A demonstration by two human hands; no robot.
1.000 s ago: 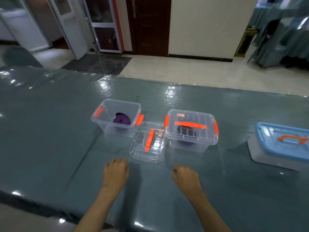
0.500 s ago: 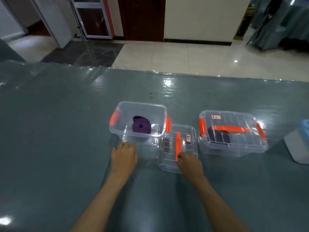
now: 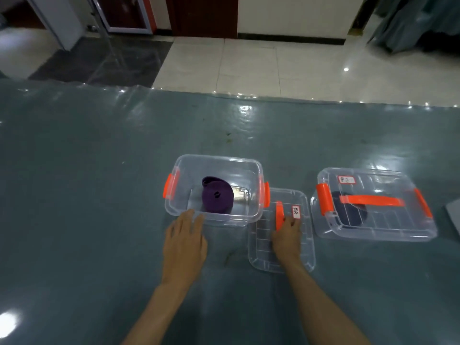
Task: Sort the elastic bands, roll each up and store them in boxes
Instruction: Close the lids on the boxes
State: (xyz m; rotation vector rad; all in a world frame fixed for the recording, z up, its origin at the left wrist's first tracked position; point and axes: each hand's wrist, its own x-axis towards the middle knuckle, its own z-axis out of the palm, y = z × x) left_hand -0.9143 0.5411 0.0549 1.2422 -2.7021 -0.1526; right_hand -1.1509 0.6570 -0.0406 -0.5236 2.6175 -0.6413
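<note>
My two bare forearms reach forward over a glossy grey-green surface (image 3: 74,220). Nearest me, my right hand (image 3: 286,239) rests on a clear lid (image 3: 302,255) that lies flat, top side up. Its fingers curl at the near end of the lid's orange handle (image 3: 279,213), seemingly pinching it. The handle's long axis runs straight away from me, in line with my right forearm. A small white label (image 3: 296,211) sits just right of the handle.

To the left, my left hand (image 3: 185,241) lies palm down, fingers straight and loosely spread, holding nothing. Its fingertips touch the near wall of the open box (image 3: 251,170), close to its near left corner.

That clear box has orange clips at both short ends and stands just beyond my left hand. Inside it lies a rolled purple band (image 3: 217,198), the task's item, already stored. The lid touches the box's right near corner, so the box lies up and to the left of my right hand. My guess is the lid goes on next: a short lift and leftward carry, with the left hand steadying the box.

Further right, apart from the lid, stands a closed box (image 3: 373,227) with an orange handle and a dark band inside.

Beyond the surface, pale floor tiles (image 3: 273,66) lead to a wall and doors.
</note>
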